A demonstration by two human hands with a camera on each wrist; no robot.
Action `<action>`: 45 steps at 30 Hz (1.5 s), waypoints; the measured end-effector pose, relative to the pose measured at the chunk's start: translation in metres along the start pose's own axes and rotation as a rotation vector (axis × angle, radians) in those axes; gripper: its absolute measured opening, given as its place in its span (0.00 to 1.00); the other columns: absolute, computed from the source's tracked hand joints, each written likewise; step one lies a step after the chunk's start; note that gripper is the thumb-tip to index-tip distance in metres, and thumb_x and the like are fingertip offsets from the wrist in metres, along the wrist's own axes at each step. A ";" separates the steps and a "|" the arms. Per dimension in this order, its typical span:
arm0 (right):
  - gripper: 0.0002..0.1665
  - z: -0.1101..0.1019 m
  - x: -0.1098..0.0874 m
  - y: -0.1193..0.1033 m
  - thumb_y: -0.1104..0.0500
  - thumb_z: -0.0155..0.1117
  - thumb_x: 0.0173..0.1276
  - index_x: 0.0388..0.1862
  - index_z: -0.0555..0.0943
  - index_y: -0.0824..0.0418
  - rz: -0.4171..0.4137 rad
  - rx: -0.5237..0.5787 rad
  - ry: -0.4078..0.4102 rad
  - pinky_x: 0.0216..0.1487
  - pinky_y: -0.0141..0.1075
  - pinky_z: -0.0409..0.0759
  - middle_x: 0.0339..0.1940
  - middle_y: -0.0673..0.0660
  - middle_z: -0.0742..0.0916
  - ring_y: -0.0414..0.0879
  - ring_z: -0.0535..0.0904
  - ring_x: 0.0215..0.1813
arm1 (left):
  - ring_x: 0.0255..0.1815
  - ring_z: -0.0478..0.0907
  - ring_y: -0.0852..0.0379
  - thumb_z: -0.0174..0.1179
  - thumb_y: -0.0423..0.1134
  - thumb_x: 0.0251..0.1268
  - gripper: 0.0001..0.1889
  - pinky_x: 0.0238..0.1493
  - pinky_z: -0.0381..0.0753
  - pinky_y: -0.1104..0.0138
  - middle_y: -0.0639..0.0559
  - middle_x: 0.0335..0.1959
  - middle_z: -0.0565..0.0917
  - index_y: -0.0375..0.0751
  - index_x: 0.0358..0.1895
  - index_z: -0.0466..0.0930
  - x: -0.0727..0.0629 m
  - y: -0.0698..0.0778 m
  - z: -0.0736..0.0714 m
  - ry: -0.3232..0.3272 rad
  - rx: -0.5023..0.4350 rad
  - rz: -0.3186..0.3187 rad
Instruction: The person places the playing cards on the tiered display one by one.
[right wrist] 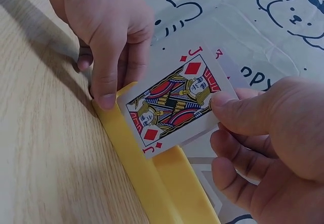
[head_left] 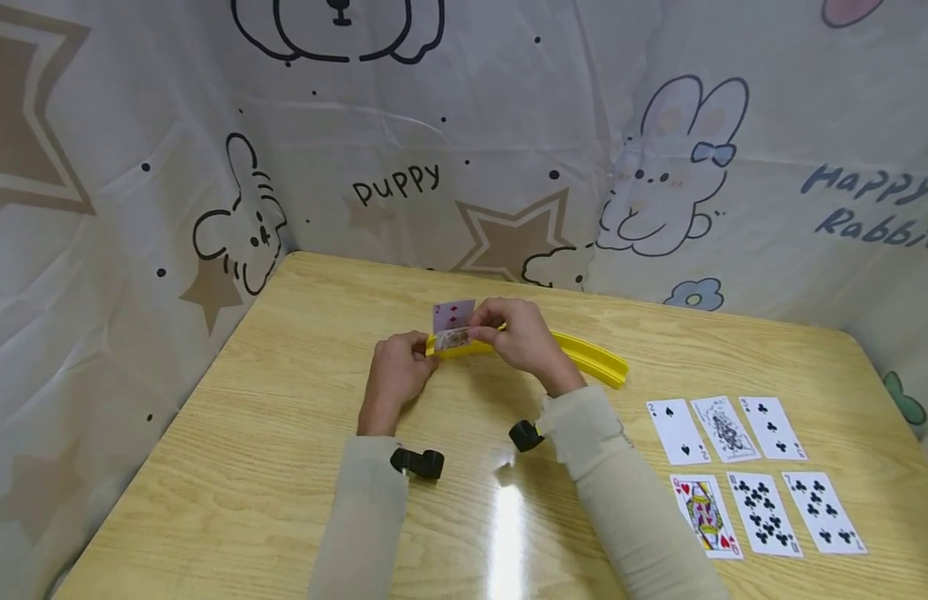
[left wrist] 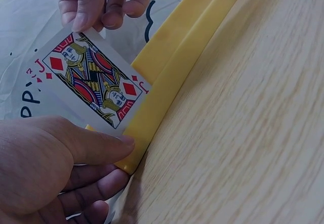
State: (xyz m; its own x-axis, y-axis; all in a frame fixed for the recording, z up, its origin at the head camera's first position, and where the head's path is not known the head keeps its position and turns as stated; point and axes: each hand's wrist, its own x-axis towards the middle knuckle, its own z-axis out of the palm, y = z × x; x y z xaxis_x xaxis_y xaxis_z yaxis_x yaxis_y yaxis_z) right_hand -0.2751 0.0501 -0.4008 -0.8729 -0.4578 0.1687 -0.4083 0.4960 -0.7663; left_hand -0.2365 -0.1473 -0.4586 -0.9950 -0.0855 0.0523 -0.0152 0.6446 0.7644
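Observation:
A curved yellow card holder (head_left: 593, 360) lies across the table, its left end gripped between the thumb and fingers of my left hand (head_left: 395, 377). My right hand (head_left: 518, 335) pinches a jack of diamonds (left wrist: 96, 80) by its upper edge. The jack's lower edge is at the holder's groove, close beside the left thumb (right wrist: 105, 95). Behind the jack, a low-numbered diamond card (head_left: 453, 312) stands up at the holder's left end, mostly covered by the jack in both wrist views.
Two rows of face-up cards lie on the right of the table (head_left: 246, 433), among them a two of spades (head_left: 677, 429), a queen of hearts (head_left: 705, 517) and a seven of clubs (head_left: 824, 512). A printed cloth (head_left: 479, 108) hangs behind the table.

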 end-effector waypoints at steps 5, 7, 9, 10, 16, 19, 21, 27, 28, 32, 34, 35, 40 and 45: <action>0.04 0.002 0.001 0.002 0.66 0.67 0.69 0.33 0.85 0.60 0.002 -0.005 -0.001 0.37 0.40 0.77 0.32 0.52 0.85 0.49 0.79 0.36 | 0.39 0.83 0.54 0.70 0.33 0.61 0.16 0.41 0.82 0.61 0.45 0.40 0.86 0.35 0.52 0.85 0.000 0.000 0.000 -0.010 -0.001 -0.009; 0.04 0.003 0.001 0.002 0.66 0.67 0.69 0.32 0.85 0.60 0.003 -0.004 0.000 0.36 0.40 0.77 0.31 0.52 0.85 0.49 0.79 0.36 | 0.39 0.83 0.54 0.70 0.33 0.62 0.16 0.41 0.82 0.61 0.45 0.40 0.86 0.35 0.52 0.85 0.000 0.001 0.000 -0.011 0.001 -0.013; 0.04 0.003 0.002 0.002 0.66 0.67 0.69 0.32 0.85 0.60 0.005 -0.003 0.001 0.36 0.40 0.77 0.32 0.52 0.85 0.49 0.79 0.37 | 0.39 0.83 0.54 0.70 0.33 0.61 0.16 0.41 0.82 0.61 0.45 0.40 0.86 0.34 0.52 0.85 0.000 0.001 0.000 -0.008 0.002 -0.011; 0.04 0.004 0.002 0.002 0.65 0.67 0.69 0.32 0.85 0.60 0.008 -0.002 0.001 0.36 0.40 0.77 0.32 0.52 0.85 0.49 0.79 0.37 | 0.39 0.83 0.54 0.70 0.33 0.61 0.16 0.41 0.82 0.61 0.45 0.40 0.86 0.34 0.52 0.85 0.000 0.002 -0.001 -0.006 0.001 -0.010; 0.04 0.007 0.004 0.006 0.65 0.67 0.69 0.33 0.85 0.59 0.029 0.003 -0.006 0.37 0.40 0.77 0.32 0.52 0.85 0.48 0.79 0.37 | 0.39 0.83 0.54 0.70 0.33 0.61 0.16 0.42 0.82 0.61 0.44 0.41 0.86 0.34 0.53 0.85 -0.001 0.002 -0.001 -0.004 0.001 -0.021; 0.05 0.007 0.005 0.006 0.66 0.67 0.69 0.33 0.84 0.60 0.023 0.000 -0.006 0.38 0.40 0.77 0.33 0.52 0.85 0.48 0.79 0.37 | 0.39 0.83 0.54 0.70 0.34 0.62 0.16 0.42 0.82 0.61 0.44 0.41 0.86 0.34 0.53 0.85 -0.002 0.002 -0.001 -0.006 -0.001 -0.027; 0.05 0.008 0.005 0.006 0.66 0.67 0.69 0.33 0.84 0.60 0.016 -0.005 -0.004 0.39 0.41 0.78 0.33 0.52 0.85 0.48 0.79 0.37 | 0.39 0.83 0.54 0.70 0.34 0.62 0.16 0.42 0.82 0.61 0.45 0.41 0.86 0.34 0.53 0.85 -0.002 0.003 -0.001 -0.009 -0.002 -0.030; 0.02 0.007 0.005 0.005 0.64 0.67 0.70 0.37 0.86 0.60 0.001 -0.033 0.007 0.39 0.40 0.78 0.33 0.52 0.85 0.48 0.80 0.37 | 0.39 0.83 0.54 0.70 0.34 0.62 0.17 0.42 0.82 0.61 0.44 0.41 0.86 0.34 0.54 0.85 -0.002 0.003 -0.001 -0.013 0.000 -0.038; 0.02 0.006 0.005 0.004 0.64 0.67 0.70 0.39 0.86 0.60 0.000 -0.035 0.008 0.38 0.40 0.78 0.34 0.52 0.85 0.47 0.80 0.37 | 0.39 0.83 0.54 0.70 0.34 0.62 0.17 0.42 0.82 0.61 0.45 0.41 0.86 0.34 0.54 0.85 -0.002 0.002 -0.001 -0.013 0.003 -0.038; 0.05 0.001 0.002 0.001 0.62 0.67 0.70 0.43 0.86 0.60 0.004 -0.034 0.016 0.36 0.41 0.79 0.34 0.52 0.85 0.48 0.80 0.37 | 0.39 0.83 0.54 0.70 0.34 0.62 0.18 0.42 0.82 0.61 0.44 0.41 0.86 0.34 0.54 0.84 -0.002 0.003 -0.001 -0.013 0.006 -0.031; 0.06 -0.002 0.000 0.000 0.62 0.67 0.70 0.43 0.87 0.61 0.001 -0.039 0.019 0.36 0.40 0.79 0.34 0.52 0.85 0.47 0.80 0.37 | 0.39 0.83 0.54 0.70 0.34 0.62 0.18 0.42 0.82 0.61 0.44 0.41 0.86 0.34 0.54 0.84 -0.002 0.003 -0.001 -0.011 0.007 -0.029; 0.06 -0.003 -0.001 -0.001 0.62 0.68 0.70 0.43 0.87 0.61 -0.001 -0.043 0.021 0.36 0.40 0.79 0.34 0.52 0.85 0.47 0.80 0.37 | 0.39 0.83 0.54 0.70 0.34 0.62 0.18 0.42 0.82 0.61 0.44 0.41 0.86 0.34 0.54 0.84 -0.002 0.003 -0.001 -0.010 0.007 -0.029; 0.06 -0.010 -0.007 -0.001 0.61 0.69 0.69 0.41 0.86 0.62 -0.013 -0.052 0.025 0.38 0.41 0.80 0.34 0.52 0.85 0.47 0.81 0.37 | 0.40 0.83 0.53 0.70 0.33 0.61 0.18 0.42 0.82 0.60 0.44 0.41 0.86 0.34 0.54 0.84 -0.002 0.004 0.000 -0.004 0.012 -0.030; 0.06 -0.018 -0.017 0.002 0.60 0.69 0.69 0.41 0.86 0.62 -0.007 -0.064 0.020 0.39 0.41 0.80 0.34 0.52 0.86 0.46 0.80 0.36 | 0.40 0.83 0.53 0.70 0.33 0.61 0.18 0.42 0.82 0.59 0.44 0.41 0.86 0.33 0.54 0.84 -0.004 0.005 0.001 -0.004 0.024 -0.024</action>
State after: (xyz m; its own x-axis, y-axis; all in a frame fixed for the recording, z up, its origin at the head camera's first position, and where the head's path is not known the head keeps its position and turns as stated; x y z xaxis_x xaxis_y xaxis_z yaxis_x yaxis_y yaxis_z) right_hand -0.2658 0.0723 -0.3939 -0.8748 -0.4471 0.1868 -0.4301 0.5390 -0.7242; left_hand -0.2330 -0.1432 -0.4555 -0.9947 -0.0977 0.0316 -0.0411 0.6603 0.7498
